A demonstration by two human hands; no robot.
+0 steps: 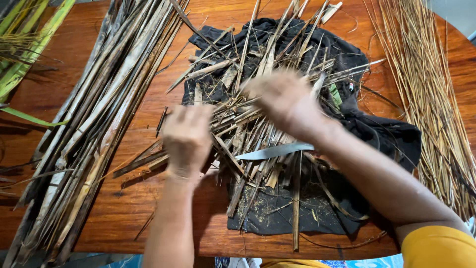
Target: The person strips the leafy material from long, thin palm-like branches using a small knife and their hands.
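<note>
My left hand (187, 138) lies palm down on the near left part of a heap of dry split leaf strips (258, 89), its fingers blurred over the strips. My right hand (282, 99) is blurred above the middle of the heap, fingers curled among the strips. The heap rests on a black cloth (386, 139) spread over the wooden table (129, 208). A metal knife blade (275, 151) lies flat on the strips, just below my right wrist. Whether either hand grips any strips is unclear from the blur.
A long bundle of flat dry brown strips (99, 119) runs along the table's left side. Thin straw-coloured stalks (426, 79) lie on the right. Green leaf pieces (25, 44) sit at the far left. A yellow sleeve (439, 245) covers my right upper arm.
</note>
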